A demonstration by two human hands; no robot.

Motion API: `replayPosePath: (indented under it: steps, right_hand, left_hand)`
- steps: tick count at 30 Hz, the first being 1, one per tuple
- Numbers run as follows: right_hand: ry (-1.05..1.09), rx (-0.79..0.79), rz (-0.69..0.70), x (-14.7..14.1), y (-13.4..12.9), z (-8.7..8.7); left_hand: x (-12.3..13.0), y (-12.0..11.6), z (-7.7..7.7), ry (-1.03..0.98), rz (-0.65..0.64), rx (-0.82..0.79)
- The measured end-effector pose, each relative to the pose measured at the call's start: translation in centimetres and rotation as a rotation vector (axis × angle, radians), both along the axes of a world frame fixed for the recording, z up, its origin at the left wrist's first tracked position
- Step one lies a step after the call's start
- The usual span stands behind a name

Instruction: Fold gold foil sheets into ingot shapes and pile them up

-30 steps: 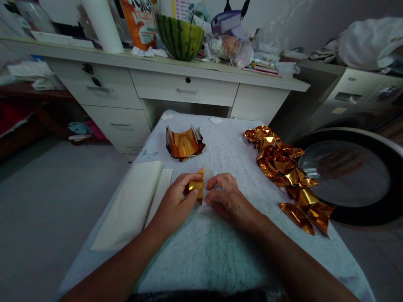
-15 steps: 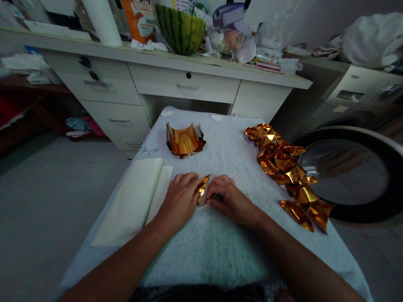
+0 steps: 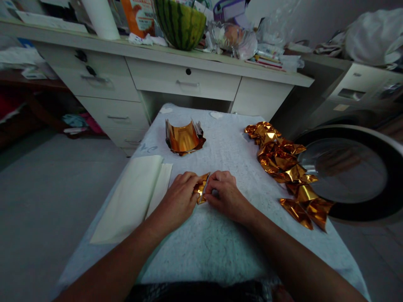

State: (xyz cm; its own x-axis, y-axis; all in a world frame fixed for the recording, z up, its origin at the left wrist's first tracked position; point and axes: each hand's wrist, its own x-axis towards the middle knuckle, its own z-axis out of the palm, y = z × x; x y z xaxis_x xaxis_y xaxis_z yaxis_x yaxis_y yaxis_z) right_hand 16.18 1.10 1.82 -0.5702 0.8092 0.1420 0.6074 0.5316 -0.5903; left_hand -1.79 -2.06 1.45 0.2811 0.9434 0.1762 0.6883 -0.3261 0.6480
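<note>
You could read no word or number for certain: the blue script (image 3: pixel 147 148) near the left edge of the cloth-covered tabletop (image 3: pixel 226 138) was too faint, the print (image 3: pixel 140 25) on the orange bag (image 3: pixel 130 16) behind the counter's (image 3: pixel 220 66) front edge blurred, the washing machine's (image 3: pixel 330 115) badge (image 3: pixel 357 74) too small.

Small foil piece (image 3: pixel 202 189) partly hidden, white roll (image 3: pixel 101 19) cropped

Gold foil (image 3: pixel 279 161) and probably paper (image 3: pixel 134 199) on cloth (image 3: pixel 201 247)
</note>
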Motion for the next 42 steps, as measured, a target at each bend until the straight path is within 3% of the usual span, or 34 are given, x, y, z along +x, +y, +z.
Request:
replayPosePath:
  steps: [42]
  right_hand:
    - [-0.059,0.009,-0.066,-0.71,-0.29,-0.08]
  left_hand:
    - [-0.40,-0.47,-0.09,-0.003,-0.024,-0.047]
